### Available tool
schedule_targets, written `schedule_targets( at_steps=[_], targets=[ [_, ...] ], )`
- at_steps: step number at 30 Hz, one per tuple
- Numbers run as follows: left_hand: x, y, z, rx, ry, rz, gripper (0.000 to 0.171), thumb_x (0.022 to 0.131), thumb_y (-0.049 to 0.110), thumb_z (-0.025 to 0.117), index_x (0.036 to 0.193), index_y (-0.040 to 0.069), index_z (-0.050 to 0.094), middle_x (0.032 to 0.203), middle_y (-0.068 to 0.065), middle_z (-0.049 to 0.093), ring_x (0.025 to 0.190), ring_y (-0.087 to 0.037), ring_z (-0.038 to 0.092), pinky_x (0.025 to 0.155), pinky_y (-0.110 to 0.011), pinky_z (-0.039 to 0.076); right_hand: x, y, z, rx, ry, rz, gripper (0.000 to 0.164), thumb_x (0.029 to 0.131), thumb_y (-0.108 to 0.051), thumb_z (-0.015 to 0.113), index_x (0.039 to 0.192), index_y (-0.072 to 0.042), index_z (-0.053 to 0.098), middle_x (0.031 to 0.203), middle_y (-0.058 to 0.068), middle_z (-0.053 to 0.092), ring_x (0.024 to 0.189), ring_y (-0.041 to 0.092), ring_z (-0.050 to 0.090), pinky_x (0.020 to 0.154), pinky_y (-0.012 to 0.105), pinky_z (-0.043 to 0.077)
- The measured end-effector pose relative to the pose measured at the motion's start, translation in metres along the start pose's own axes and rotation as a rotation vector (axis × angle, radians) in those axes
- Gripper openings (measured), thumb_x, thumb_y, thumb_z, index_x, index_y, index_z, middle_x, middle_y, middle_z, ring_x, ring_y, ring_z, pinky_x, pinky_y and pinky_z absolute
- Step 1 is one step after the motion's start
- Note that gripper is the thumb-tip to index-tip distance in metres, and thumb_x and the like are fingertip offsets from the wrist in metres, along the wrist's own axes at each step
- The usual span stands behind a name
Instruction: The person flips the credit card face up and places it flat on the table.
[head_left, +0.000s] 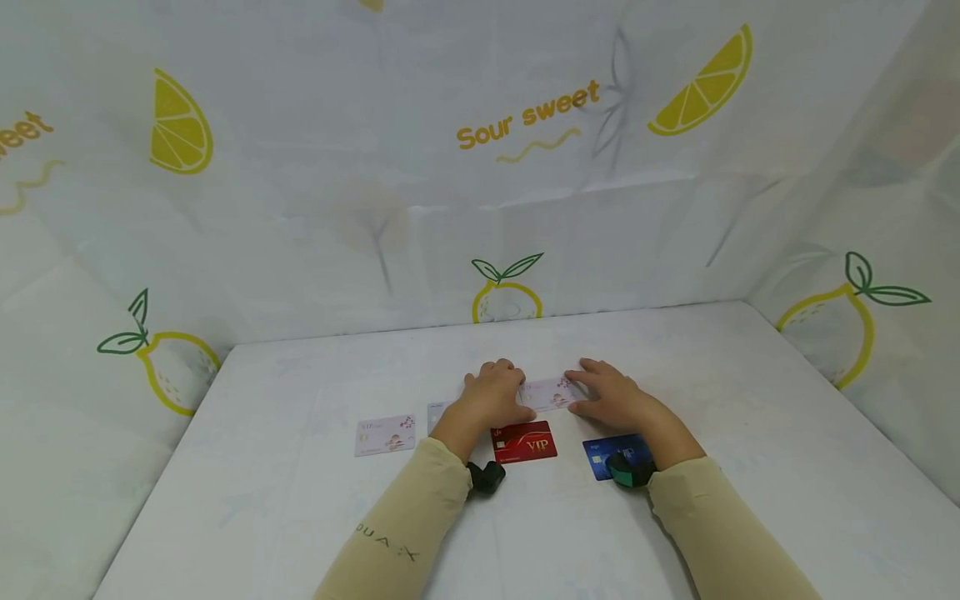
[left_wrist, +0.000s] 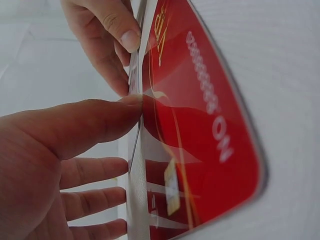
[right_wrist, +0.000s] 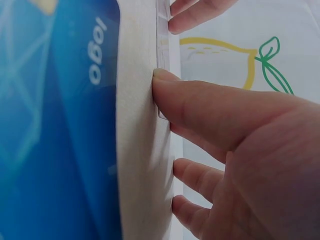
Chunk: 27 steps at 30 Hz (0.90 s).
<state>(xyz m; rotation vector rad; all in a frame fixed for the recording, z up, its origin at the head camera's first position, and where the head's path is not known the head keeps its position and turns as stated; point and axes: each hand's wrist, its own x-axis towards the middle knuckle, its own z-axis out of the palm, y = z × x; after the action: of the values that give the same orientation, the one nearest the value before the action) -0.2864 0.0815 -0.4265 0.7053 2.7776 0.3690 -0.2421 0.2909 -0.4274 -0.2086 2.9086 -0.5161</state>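
A white VIP card point(head_left: 546, 394) with a pink floral print lies flat on the table between the two hands. At its left end, my left hand point(head_left: 495, 396) holds it, the thumb on the near edge and the index fingertip by the corner. Across from it, my right hand point(head_left: 618, 400) grips the right end between thumb and index finger, the other fingertips resting on the table. Just nearer than this card is a red VIP card point(head_left: 525, 442), which fills much of the left wrist view. A blue card point(right_wrist: 65, 120) lies below the right wrist, partly covered.
Farther left lies another white VIP card point(head_left: 385, 435). Beside it a pale card point(head_left: 437, 414) is mostly hidden by the left hand. The white table point(head_left: 285, 500) meets a lemon-printed curtain point(head_left: 337, 208) at the back and sides. Black straps circle both wrists.
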Motion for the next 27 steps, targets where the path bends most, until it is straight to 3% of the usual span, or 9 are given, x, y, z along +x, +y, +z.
schedule_targets(
  at_steps=[8, 16, 20, 27],
  targets=[
    [0.000, -0.004, -0.004, -0.004, 0.005, 0.014, 0.058, 0.083, 0.045, 0.075, 0.132, 0.018, 0.059, 0.138, -0.003, 0.052, 0.126, -0.025, 0.047, 0.104, -0.052, 0.039, 0.005, 0.000, 0.000, 0.011, -0.013, 0.005, 0.061, 0.091, -0.034, 0.067, 0.144, -0.011, 0.049, 0.155, 0.025, 0.031, 0.143, 0.049, 0.025, 0.106, 0.071, 0.025],
    [-0.007, -0.019, -0.019, -0.084, 0.105, 0.034, 0.059, 0.088, 0.042, 0.072, 0.140, 0.020, 0.053, 0.146, -0.001, 0.048, 0.135, -0.023, 0.044, 0.108, -0.051, 0.038, 0.019, -0.004, -0.001, 0.143, -0.036, 0.035, 0.063, 0.093, -0.032, 0.066, 0.147, -0.009, 0.044, 0.156, 0.025, 0.030, 0.144, 0.048, 0.024, 0.109, 0.067, 0.027],
    [-0.016, -0.027, -0.030, -0.090, 0.140, 0.027, 0.062, 0.090, 0.042, 0.070, 0.143, 0.019, 0.049, 0.153, -0.003, 0.042, 0.143, -0.024, 0.035, 0.113, -0.057, 0.029, 0.018, -0.003, -0.004, 0.166, 0.031, 0.025, 0.063, 0.094, -0.029, 0.063, 0.148, -0.007, 0.041, 0.156, 0.026, 0.030, 0.144, 0.048, 0.023, 0.110, 0.067, 0.025],
    [-0.039, -0.057, -0.055, -0.086, 0.239, 0.004, 0.071, 0.091, 0.044, 0.067, 0.151, 0.019, 0.038, 0.162, -0.005, 0.027, 0.152, -0.026, 0.016, 0.116, -0.063, 0.014, 0.012, -0.004, -0.013, 0.061, 0.161, -0.017, 0.069, 0.093, -0.034, 0.065, 0.150, -0.008, 0.038, 0.157, 0.026, 0.027, 0.145, 0.049, 0.018, 0.110, 0.069, 0.020]
  ],
)
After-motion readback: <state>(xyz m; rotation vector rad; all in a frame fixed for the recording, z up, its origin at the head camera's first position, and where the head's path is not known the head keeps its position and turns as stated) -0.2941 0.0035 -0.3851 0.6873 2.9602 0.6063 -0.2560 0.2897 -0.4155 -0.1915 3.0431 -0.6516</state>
